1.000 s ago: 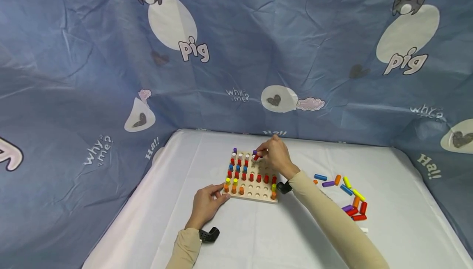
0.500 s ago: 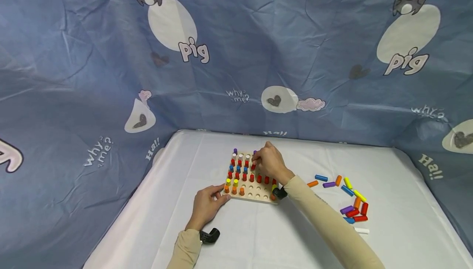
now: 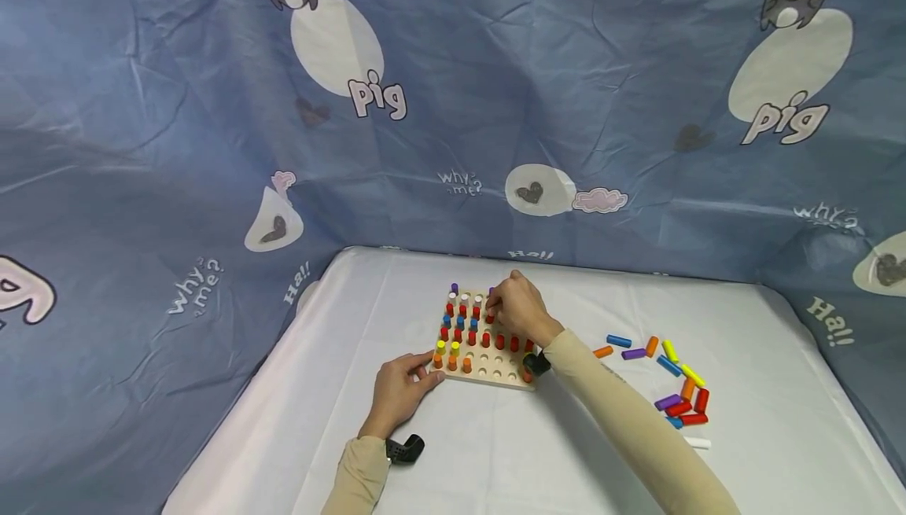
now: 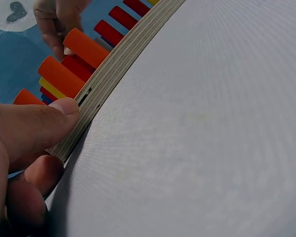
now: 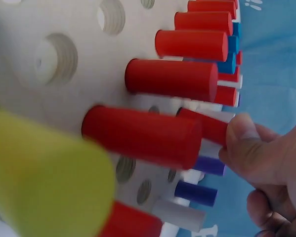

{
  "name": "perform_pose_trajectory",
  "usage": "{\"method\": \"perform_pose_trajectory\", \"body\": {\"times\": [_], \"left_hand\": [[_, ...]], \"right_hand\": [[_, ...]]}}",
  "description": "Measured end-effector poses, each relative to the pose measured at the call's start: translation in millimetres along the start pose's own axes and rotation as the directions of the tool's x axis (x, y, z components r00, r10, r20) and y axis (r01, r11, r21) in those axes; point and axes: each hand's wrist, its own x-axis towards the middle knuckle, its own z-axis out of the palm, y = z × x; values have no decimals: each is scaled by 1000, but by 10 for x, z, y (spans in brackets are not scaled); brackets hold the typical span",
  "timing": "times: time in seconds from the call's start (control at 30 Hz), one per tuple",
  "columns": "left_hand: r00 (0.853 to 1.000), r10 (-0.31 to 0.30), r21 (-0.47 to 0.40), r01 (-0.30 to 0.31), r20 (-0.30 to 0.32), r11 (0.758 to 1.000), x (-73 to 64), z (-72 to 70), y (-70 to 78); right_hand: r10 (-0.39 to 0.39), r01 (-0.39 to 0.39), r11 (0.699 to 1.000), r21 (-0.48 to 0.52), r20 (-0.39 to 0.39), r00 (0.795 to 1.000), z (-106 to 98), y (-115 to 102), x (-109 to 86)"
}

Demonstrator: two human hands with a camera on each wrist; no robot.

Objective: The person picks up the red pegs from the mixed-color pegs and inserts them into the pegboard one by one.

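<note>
A pale wooden pegboard [image 3: 488, 378] with rows of coloured pegs lies on the table. My left hand [image 3: 398, 393] grips its near left corner; in the left wrist view the thumb [image 4: 59, 111] lies along the layered edge [image 4: 123, 55] with fingers curled beneath. Over the far part of the board, my right hand [image 3: 520, 307] pinches the top of a red peg [image 5: 207, 126] between thumb and finger. That peg's lower end is at the board surface, in line with the other red pegs of its row and partly hidden behind a nearer red peg [image 5: 143, 136].
Loose pegs in several colours lie on the white cloth at the right, among them a blue peg [image 3: 619, 340], a yellow peg [image 3: 693, 375] and a white peg [image 3: 697, 443]. A blue printed curtain [image 3: 425, 137] hangs behind the table.
The red peg, tilted above the board a second ago, now stands lower and more upright at its row. My right hand has come down slightly with it. My left hand keeps its hold.
</note>
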Motion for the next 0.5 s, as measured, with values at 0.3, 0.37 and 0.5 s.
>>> {"method": "perform_pose_trajectory", "body": {"times": [0.3,0.37,0.5], "left_hand": [[1000,4,-3,-4,11,1000,-2,-16,14],[1000,0,-5,0,14,1000,-2,-19,12],[1000,6,-12,-6,10,1000,-3,-22,3]], "right_hand": [[0,1,1000,-14,68,998,19,-22,82],[-13,16,999,-44,86,996,26,-45,104],[-17,28,994,-101,107,994,41,-99,141]]}}
